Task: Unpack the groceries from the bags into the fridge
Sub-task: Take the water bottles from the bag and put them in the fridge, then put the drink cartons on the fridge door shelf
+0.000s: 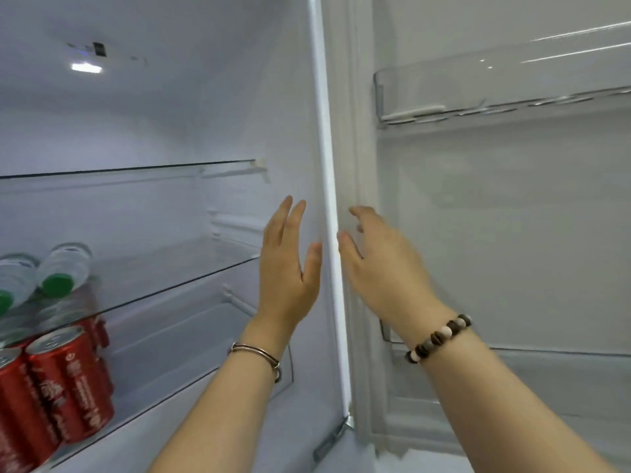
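Observation:
The fridge stands open, its white front edge (327, 206) running down the middle. My left hand (286, 264) is raised inside the fridge, fingers straight, holding nothing. My right hand (382, 264) is raised beside the door seal, fingers loosely bent, also holding nothing. On the middle glass shelf (177, 285) at the left lie two water bottles with green caps (63, 271). Red cans (68, 377) stand on the shelf below them. No bag is in view.
The open fridge door (495, 233) fills the right side, with a clear door bin (495, 83) high up and another bin rim (546, 351) lower down. An upper glass shelf (136, 170) carries nothing. A light (86, 67) glows in the fridge ceiling.

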